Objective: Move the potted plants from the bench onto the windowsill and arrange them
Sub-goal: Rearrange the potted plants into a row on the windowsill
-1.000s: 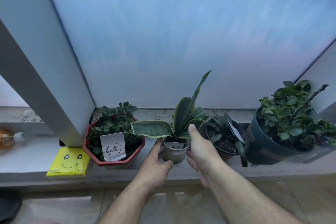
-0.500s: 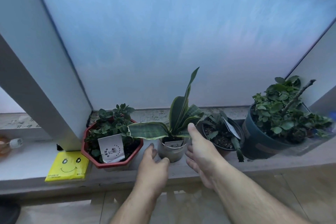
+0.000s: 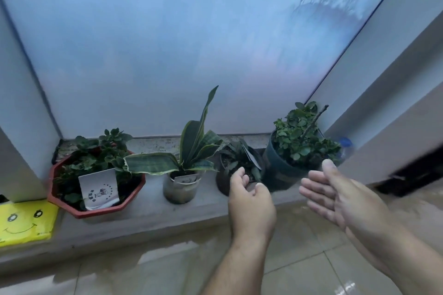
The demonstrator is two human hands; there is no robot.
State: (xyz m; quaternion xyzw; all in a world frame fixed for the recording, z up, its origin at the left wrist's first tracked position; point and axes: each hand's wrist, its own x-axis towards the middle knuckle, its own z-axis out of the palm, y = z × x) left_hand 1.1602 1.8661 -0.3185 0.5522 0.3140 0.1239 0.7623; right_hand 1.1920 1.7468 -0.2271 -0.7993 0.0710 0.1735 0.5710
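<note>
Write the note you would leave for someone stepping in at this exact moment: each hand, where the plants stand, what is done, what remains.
Left hand: loosely curled, holding nothing, in front of the small black pot.
Right hand: open, fingers straight, near the dark blue pot, no grip on it.
On the grey stone windowsill, left to right: red octagonal pot, clear glass pot with the striped snake plant, small black pot, dark blue pot.
Done: four plants on the sill.
Left: arranging; the two pots on the right stand very close together. The bench is out of view, so check it.
</note>
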